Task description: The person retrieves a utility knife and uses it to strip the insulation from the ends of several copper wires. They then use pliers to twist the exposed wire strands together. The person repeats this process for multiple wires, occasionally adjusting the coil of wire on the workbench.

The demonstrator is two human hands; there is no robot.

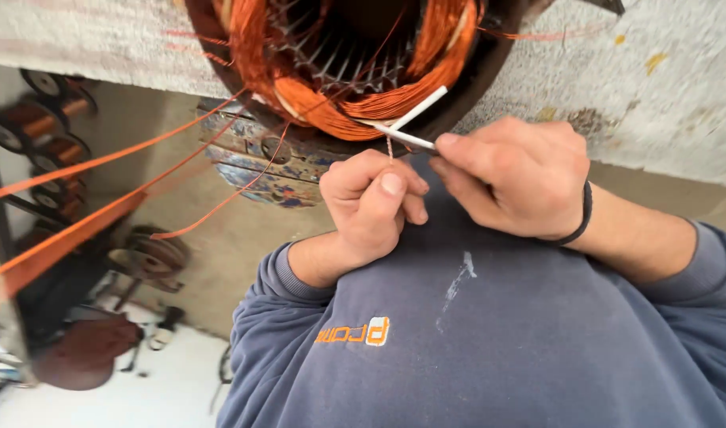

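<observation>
Head view, looking down the torso at both hands. Blue-grey sweatshirt (489,349) fills the near half of frame; white smear on the chest, small orange-and-white print near the left.

Motor stator (355,63) sits far, top centre: dark round housing, slotted steel core visible inside, thick bundles of copper winding (315,95) looped around its near rim. Rough grey-white bench edge (664,87) runs to either side of it.

Several loose copper strands (101,162) stretch from the stator away to the left, taut, partly blurred. Behind them, far left, a rack with copper wire spools (38,127); blurred.

Right hand (517,178), black band at the wrist: thumb and forefinger pinched shut on a thin white sleeve tube (406,138), which points left toward the winding. A second white tube (418,108) angles up just beside it, against the coil.

Left hand (375,206), just left of the right, curled into a closed fist, thumb on top, gripping a thin twisted wire lead (390,148) that rises to meet the sleeve tube's tip. Both hands nearly touching, just near of the stator rim.
</observation>
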